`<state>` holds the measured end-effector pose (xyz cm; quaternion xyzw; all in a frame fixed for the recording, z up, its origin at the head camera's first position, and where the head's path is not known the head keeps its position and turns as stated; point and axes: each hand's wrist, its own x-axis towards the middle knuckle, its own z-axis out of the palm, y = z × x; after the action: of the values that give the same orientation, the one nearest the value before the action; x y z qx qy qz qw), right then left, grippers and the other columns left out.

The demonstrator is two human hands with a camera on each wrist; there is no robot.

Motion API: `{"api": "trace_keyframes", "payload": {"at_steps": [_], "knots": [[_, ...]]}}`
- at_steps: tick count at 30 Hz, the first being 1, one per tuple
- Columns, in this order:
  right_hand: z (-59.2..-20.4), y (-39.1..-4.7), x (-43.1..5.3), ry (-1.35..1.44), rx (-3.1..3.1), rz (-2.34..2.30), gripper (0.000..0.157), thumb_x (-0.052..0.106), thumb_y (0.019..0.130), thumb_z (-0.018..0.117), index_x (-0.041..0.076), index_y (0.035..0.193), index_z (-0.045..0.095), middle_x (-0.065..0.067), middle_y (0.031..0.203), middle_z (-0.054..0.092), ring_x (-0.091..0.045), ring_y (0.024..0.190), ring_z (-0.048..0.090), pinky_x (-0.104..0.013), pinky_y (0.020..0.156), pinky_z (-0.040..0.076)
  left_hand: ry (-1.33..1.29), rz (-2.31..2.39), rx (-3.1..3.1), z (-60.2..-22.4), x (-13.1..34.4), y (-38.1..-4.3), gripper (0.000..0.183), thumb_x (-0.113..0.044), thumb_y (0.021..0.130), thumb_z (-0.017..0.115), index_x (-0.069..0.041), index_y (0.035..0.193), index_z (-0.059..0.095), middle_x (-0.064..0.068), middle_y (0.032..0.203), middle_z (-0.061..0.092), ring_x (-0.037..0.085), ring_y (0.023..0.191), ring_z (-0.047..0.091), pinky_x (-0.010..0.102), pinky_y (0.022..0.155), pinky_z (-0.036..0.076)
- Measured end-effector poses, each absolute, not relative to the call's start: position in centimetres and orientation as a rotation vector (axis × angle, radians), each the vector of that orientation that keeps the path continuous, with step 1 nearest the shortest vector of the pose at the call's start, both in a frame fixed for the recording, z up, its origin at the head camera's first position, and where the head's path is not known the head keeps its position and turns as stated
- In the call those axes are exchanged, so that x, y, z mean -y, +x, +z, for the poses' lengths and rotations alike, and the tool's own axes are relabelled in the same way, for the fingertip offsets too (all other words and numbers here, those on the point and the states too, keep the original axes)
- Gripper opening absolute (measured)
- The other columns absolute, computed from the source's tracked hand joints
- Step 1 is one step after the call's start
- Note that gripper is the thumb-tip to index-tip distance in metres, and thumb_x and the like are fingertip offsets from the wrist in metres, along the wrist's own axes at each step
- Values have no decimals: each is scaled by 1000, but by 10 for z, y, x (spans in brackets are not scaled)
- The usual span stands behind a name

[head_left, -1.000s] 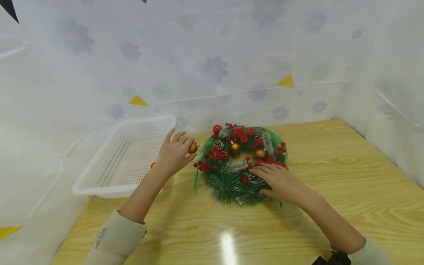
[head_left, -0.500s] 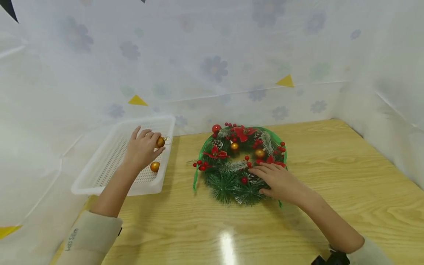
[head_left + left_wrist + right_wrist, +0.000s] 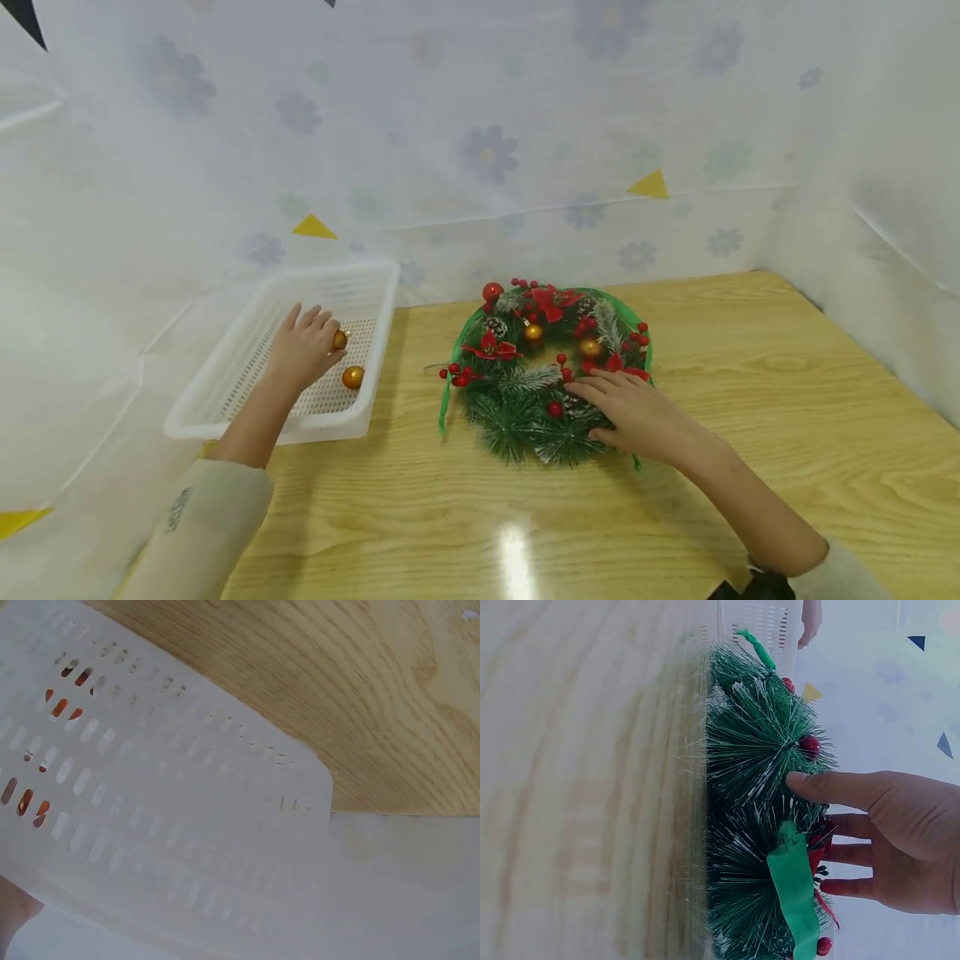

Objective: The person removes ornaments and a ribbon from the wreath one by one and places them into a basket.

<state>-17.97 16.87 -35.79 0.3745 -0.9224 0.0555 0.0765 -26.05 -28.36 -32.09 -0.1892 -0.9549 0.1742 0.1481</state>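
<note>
In the head view my left hand (image 3: 303,346) is inside the white slotted basket (image 3: 378,333). Between its thumb and fingers it holds a small gold bauble (image 3: 340,340). A second gold bauble (image 3: 352,377) lies on the basket floor near the right wall. My right hand (image 3: 637,412) rests on the lower right of a green Christmas wreath (image 3: 506,425), its fingers extended. The right wrist view shows that hand's thumb (image 3: 810,780) against the pine needles. Through the basket wall (image 3: 225,817), the left wrist view shows orange bits behind the slots.
Red poinsettias (image 3: 553,302), red berries, pine cones and gold baubles (image 3: 590,347) decorate the wreath. A green ribbon (image 3: 444,404) hangs from its left side. Both stand on a wooden table (image 3: 435,517). Flower-patterned white sheeting (image 3: 487,158) closes off the back and sides.
My left hand has carried the gold bauble leftward from beside the wreath and down into the basket. The right hand has kept its place on the wreath.
</note>
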Motion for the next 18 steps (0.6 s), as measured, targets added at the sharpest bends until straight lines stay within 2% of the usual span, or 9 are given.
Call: {"api": "trace_keyframes", "payload": {"at_steps": [7, 18], "knots": [[-359, -181, -169, 1124, 2759, 158, 66, 26, 76, 76, 5, 132, 47, -18, 126, 50, -38, 116, 44, -55, 91, 38, -558, 538, 2876, -343, 297, -273, 44, -31, 88, 62, 4, 113, 56, 24, 123, 50, 39, 122, 37, 51, 106, 17], [-361, -181, -169, 1123, 2749, 160, 68, 26, 75, 76, 4, 132, 48, -18, 126, 50, -38, 117, 44, -55, 91, 37, -532, 556, 2993, -349, 296, -272, 43, -32, 85, 65, 1, 112, 59, 23, 123, 51, 40, 121, 38, 53, 104, 21]]}}
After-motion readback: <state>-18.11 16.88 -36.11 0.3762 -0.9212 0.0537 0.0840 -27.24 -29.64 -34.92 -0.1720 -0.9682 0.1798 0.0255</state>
